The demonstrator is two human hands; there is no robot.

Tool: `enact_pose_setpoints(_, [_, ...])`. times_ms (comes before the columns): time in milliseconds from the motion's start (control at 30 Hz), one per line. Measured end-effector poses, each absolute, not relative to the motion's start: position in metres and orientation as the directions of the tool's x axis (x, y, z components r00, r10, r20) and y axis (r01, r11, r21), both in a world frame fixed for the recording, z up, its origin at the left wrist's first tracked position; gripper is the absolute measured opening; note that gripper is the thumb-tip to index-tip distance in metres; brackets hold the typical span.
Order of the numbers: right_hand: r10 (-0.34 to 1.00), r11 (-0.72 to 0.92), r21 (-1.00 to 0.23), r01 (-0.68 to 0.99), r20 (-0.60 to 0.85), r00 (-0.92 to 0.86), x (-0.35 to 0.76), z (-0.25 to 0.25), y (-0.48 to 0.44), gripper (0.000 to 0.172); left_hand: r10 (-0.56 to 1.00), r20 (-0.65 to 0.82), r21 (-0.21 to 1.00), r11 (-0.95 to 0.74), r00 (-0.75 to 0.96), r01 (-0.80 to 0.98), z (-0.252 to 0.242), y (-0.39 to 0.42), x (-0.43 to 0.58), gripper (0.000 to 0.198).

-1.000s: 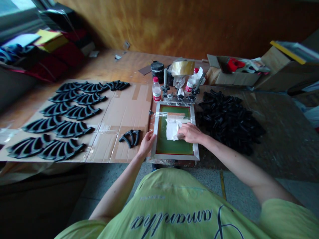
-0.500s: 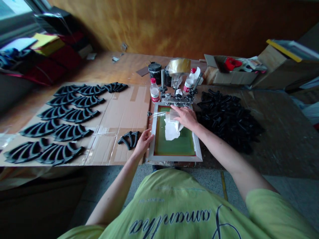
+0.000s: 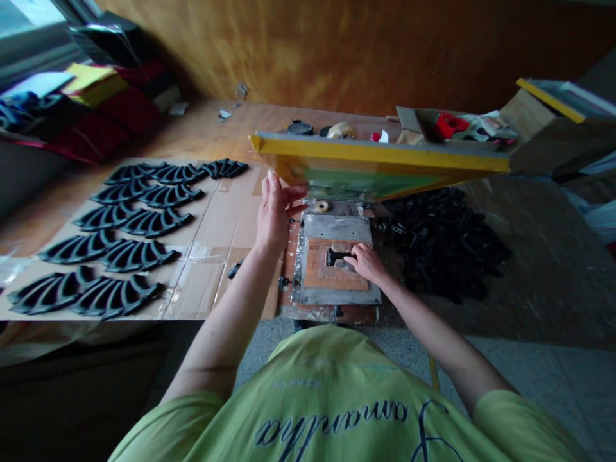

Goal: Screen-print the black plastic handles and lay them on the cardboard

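The screen printing frame (image 3: 385, 151), edged in yellow tape with a green mesh, is tilted up at the back of the press. My left hand (image 3: 275, 212) holds it near its left end, thumb on the edge and fingers below. Beneath, a brown pad (image 3: 315, 276) lies on a grey metal plate (image 3: 337, 224). Over the pad, my right hand (image 3: 367, 262) pinches a black plastic handle-like part (image 3: 339, 256) by its right end. Another black part (image 3: 235, 269) on the cardboard is mostly hidden by my left forearm.
Rows of curved black parts (image 3: 129, 298) lie on the cardboard sheet (image 3: 212, 224) to the left. A heap of black parts (image 3: 447, 247) sits right of the press. A tape roll (image 3: 321, 206) lies behind the plate, and an open carton (image 3: 409, 122) stands at the back right.
The screen frame has swung from flat to raised, uncovering the plate and pad. My left hand has gone up with it. My right hand has left the screen and now holds a black part.
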State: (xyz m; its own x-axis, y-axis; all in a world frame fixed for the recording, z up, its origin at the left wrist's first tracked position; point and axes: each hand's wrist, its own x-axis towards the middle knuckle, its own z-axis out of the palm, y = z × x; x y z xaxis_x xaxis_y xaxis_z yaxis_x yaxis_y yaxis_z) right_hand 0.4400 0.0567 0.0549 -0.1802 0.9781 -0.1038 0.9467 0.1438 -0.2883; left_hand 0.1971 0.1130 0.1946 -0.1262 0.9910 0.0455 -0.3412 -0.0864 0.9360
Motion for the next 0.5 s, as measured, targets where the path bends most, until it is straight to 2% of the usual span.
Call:
enact_pose_setpoints(33, [0.979,0.116,-0.272,0.955,-0.133,-0.157,0.431,0.053,0.053,0.017,0.987,0.028,0.936,-0.083,-0.160,-0.343,0.185,0.105,0.202,0.047])
enact_pose_setpoints(100, [0.985,0.004,-0.306,0.952,-0.162,-0.056,0.415,0.055,0.045,0.015,0.986,-0.107,0.939,0.057,-0.130,-0.339,0.158,0.077,0.212,0.047])
enact_pose_setpoints(167, [0.995,-0.052,-0.389,0.920,-0.094,0.016,0.399,0.059,0.034,0.016,0.902,-0.412,0.865,0.431,0.127,-0.257,0.125,0.039,0.225,0.053])
enact_pose_setpoints(200, [1.000,-0.011,-0.431,0.902,-0.026,0.000,0.390,0.062,0.027,0.016,0.826,-0.522,0.793,0.561,0.212,-0.236,0.110,0.021,0.230,0.056])
enact_pose_setpoints(267, [0.978,0.207,-0.481,0.852,0.116,-0.172,0.376,0.065,0.013,0.014,0.759,-0.596,0.699,0.651,0.262,-0.295,0.087,-0.005,0.236,0.055])
enact_pose_setpoints(333, [0.914,0.402,-0.486,0.776,0.169,-0.368,0.376,0.067,0.006,0.015,0.758,-0.618,0.666,0.646,0.209,-0.374,0.072,-0.015,0.228,0.049])
enact_pose_setpoints(367, [0.903,0.425,-0.475,0.771,0.158,-0.400,0.385,0.067,0.006,0.017,0.765,-0.625,0.675,0.630,0.157,-0.384,0.067,-0.013,0.217,0.047])
enact_pose_setpoints(433, [0.959,0.280,-0.400,0.873,0.075,-0.273,0.422,0.065,0.013,0.018,0.774,-0.633,0.729,0.593,-0.005,-0.343,0.055,-0.004,0.180,0.044])
enact_pose_setpoints(500, [0.998,-0.046,-0.207,0.977,-0.041,0.039,0.474,0.058,0.024,0.019,0.759,-0.607,0.793,0.560,-0.236,-0.238,0.042,0.005,0.132,0.042])
